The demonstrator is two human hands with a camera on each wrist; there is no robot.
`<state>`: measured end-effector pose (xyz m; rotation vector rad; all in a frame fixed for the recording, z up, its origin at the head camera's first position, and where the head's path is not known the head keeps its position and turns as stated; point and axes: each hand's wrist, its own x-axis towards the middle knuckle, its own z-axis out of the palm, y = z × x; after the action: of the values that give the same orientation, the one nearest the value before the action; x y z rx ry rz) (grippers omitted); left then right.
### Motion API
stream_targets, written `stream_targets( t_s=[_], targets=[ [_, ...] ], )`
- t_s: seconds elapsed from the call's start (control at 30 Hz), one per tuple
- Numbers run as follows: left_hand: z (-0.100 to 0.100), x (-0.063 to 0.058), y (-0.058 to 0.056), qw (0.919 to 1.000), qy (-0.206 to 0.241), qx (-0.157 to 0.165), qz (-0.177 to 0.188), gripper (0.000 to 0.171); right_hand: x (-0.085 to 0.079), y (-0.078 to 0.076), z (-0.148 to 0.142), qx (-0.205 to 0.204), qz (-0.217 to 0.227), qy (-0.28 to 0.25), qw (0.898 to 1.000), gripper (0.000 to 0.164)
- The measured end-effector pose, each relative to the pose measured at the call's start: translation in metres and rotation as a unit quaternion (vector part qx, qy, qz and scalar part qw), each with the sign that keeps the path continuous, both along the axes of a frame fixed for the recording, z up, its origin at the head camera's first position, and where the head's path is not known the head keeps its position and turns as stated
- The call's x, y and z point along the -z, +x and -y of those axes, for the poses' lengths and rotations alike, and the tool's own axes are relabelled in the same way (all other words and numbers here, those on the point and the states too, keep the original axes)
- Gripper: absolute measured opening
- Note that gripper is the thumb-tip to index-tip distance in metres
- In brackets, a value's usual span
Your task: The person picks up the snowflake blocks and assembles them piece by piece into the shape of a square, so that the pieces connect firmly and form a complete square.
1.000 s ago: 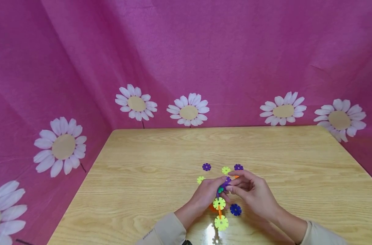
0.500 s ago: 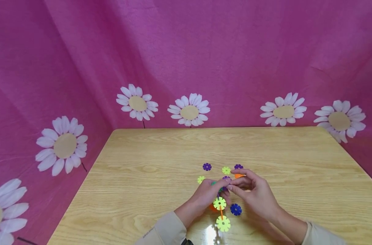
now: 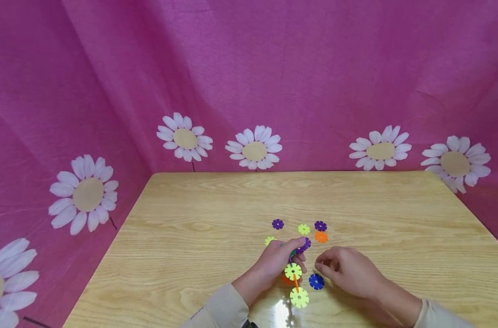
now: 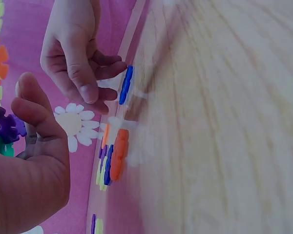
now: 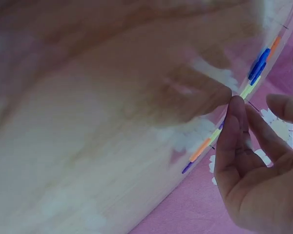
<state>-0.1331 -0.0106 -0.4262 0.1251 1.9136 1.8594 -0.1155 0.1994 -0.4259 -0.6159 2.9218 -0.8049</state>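
Note:
My left hand (image 3: pixel 269 260) pinches a chain of interlocking notched plastic discs between thumb and fingers. Purple discs (image 3: pixel 305 246) show by the thumb tip, with a bit of green behind it. From the near side hang a yellow disc (image 3: pixel 292 272), an orange one seen edge-on, and another yellow disc (image 3: pixel 299 298). My right hand (image 3: pixel 351 273) holds nothing, its fingers loosely bent low over the table beside a loose blue disc (image 3: pixel 316 281). In the left wrist view the fingertips are right at the edge of that blue disc (image 4: pixel 126 85).
Loose discs lie beyond the hands on the wooden table (image 3: pixel 216 205): purple ones (image 3: pixel 277 224), yellow ones (image 3: pixel 304 229) and an orange one (image 3: pixel 321 237). Another orange disc (image 3: pixel 287 279) lies partly behind the chain. A pink curtain (image 3: pixel 249 82) with daisies surrounds the table.
My right hand has left the chain's purple end and moved down and right, toward the blue disc. The left hand keeps hold of the chain, nearly still.

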Motion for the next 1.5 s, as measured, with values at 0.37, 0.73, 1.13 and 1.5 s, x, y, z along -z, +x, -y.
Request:
stream_targets(
  t_s=[0.37, 0.73, 1.13, 1.5],
  targets=[
    [-0.001, 0.0, 0.0, 0.9999, -0.015, -0.001, -0.006, 0.053, 0.002, 0.005, -0.005, -0.074, 0.014, 0.007, 0.997, 0.034],
    [-0.003, -0.002, -0.001, 0.9999, 0.009, -0.006, 0.0, 0.053, 0.005, 0.004, -0.008, -0.104, 0.033, -0.029, 0.994, 0.029],
    [-0.005, 0.0, 0.0, 1.0, 0.002, 0.003, 0.001, 0.054, 0.006, -0.002, -0.006, -0.117, 0.122, -0.114, 0.979, 0.022],
    [-0.007, 0.001, -0.001, 0.9996, 0.02, -0.007, 0.018, 0.052, -0.01, -0.004, -0.015, -0.102, 0.158, -0.192, 0.963, 0.012]
  ],
)
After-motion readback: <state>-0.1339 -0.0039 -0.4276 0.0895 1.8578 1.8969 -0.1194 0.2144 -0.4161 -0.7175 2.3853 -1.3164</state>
